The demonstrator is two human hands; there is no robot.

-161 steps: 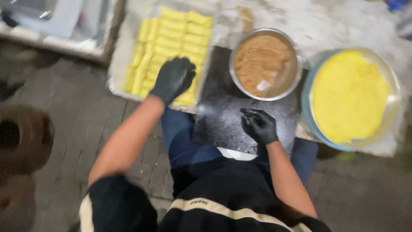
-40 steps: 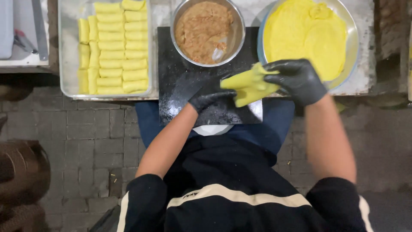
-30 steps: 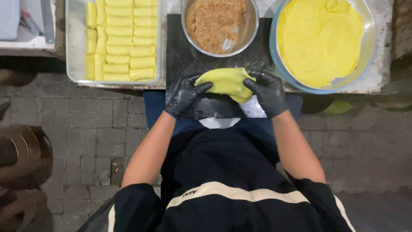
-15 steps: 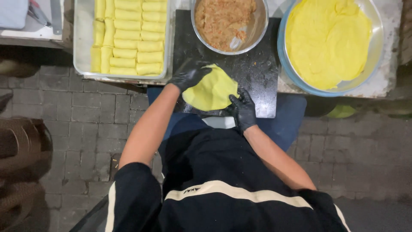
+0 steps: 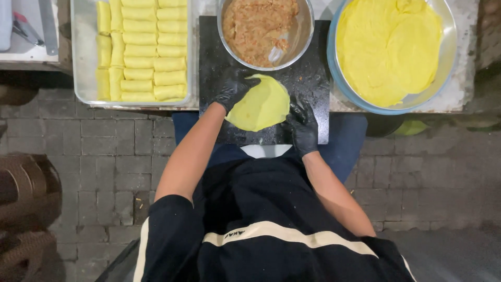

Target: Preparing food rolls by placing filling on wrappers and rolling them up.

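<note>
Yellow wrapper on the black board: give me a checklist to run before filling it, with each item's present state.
1. Yellow wrapper lies flat on the black board: ok.
2. Left hand touches the wrapper's upper left edge: ok.
3. Right hand at its right edge, gloved: ok.
4. Bowl of brown filling directly behind the wrapper: ok.
5. Spoon in the bowl: ok.
6. Tray of finished rolls has room: cannot tell.
</note>
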